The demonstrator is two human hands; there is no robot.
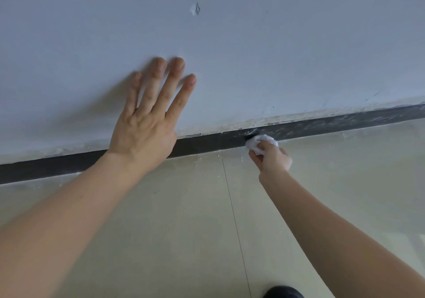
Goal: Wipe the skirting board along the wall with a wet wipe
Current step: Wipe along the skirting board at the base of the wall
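Right hand (271,157): fingers curled round a bunched white wet wipe (262,143), pressing it onto the skirting board (202,142) right of centre. The fingertips are hidden behind the wad, so the exact grip is unclear; only the knuckles and thumb side show. The wipe sits at the far end of the hand, between hand and board, and covers the board's lower half and floor edge at that spot. Left hand (145,134): open, fingers straight and spread, palm flat against the pale wall (276,44) above the board. Its thumb is out of sight and the fingertips are blurred. The heel and wrist of this hand hide a short stretch of the board left of the wipe. The board is a dark strip running from lower left to upper right, cut off at both frame edges. Right of the wipe it carries pale streaks; left of the wipe it looks plain dark. The wall's lower edge is rough and flaked. Small mark or fitting (196,9) high on the wall: too blurred to identify. Pale tiled floor (161,228) with one grout line (234,217) running near to far. A dark rounded object, possibly a shoe tip (284,292), is cut off by the near edge.
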